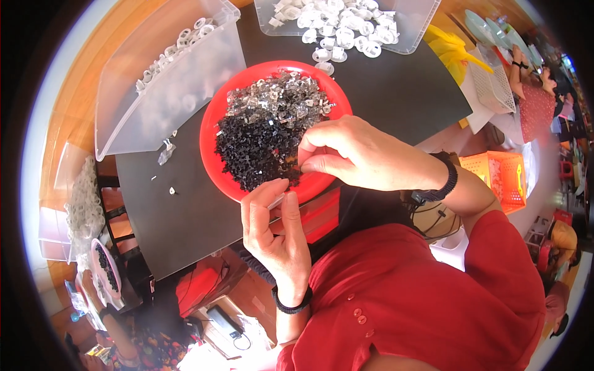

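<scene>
A round red plastic bowl [210, 139] rests on the dark table before me. Small black plastic parts [247, 145] fill its near side, and shiny clear ones [275, 96] lie heaped at its far side. At the bowl's near rim, my left hand [276, 238] pinches a small whitish piece [277, 201] between thumb and fingertips. My right hand [359, 154] hangs over the bowl's right edge, thumb and index finger pressed together beside the black parts. What those right fingertips hold, if anything, is too small to make out.
Translucent bins stand at far left [179, 105] and at the back [408, 46], both with white round parts [352, 28], some spilled onto the dark table [167, 229]. A yellow bag [448, 49] and an orange basket [510, 185] are at right. Other people sit at both sides.
</scene>
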A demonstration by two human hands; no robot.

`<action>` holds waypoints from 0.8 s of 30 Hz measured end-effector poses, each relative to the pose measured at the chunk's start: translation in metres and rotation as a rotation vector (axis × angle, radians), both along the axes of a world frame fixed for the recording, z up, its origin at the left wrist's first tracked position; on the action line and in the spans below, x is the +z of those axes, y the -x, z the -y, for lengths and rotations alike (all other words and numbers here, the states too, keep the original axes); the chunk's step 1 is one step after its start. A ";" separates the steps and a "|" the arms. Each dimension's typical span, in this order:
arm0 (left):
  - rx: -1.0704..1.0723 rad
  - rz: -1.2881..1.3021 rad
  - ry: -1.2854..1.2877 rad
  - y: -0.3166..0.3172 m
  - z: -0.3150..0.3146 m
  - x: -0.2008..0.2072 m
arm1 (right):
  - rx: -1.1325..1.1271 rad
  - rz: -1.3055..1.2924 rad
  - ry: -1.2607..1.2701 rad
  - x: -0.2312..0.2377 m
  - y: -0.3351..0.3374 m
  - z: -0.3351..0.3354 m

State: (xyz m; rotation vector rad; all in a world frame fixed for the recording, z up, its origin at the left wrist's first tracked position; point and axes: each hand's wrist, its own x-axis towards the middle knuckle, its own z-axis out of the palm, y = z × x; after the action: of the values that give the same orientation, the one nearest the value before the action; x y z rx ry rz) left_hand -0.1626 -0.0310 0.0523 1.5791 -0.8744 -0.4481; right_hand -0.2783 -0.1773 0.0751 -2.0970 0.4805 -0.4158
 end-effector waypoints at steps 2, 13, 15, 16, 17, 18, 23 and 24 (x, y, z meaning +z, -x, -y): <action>-0.023 0.100 0.004 -0.001 0.001 0.001 | 0.023 0.015 -0.034 0.004 -0.001 -0.005; -0.044 -0.051 0.034 0.001 0.003 -0.003 | -0.013 0.132 -0.112 0.006 -0.005 -0.015; -0.043 -0.069 0.050 0.000 0.003 -0.003 | -0.010 0.140 -0.100 0.006 -0.006 -0.015; -0.039 -0.046 0.043 -0.001 0.003 -0.003 | -0.009 0.148 -0.088 0.007 -0.007 -0.016; -0.039 -0.027 0.037 -0.001 0.004 -0.004 | -0.012 0.147 -0.088 0.006 -0.006 -0.016; -0.042 -0.028 0.037 -0.002 0.004 -0.004 | -0.012 0.157 -0.052 0.006 -0.006 -0.016; -0.041 -0.136 -0.014 -0.007 -0.001 -0.004 | -0.009 0.183 0.058 0.007 -0.005 -0.019; -0.040 -0.137 -0.014 -0.007 -0.001 -0.004 | -0.022 0.169 0.192 0.008 -0.004 -0.019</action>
State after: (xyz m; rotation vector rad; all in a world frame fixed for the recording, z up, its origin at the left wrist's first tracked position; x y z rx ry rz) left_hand -0.1552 -0.0299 0.0484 1.5268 -0.8011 -0.5851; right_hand -0.2740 -0.1579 0.0834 -2.2184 0.3772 -0.6688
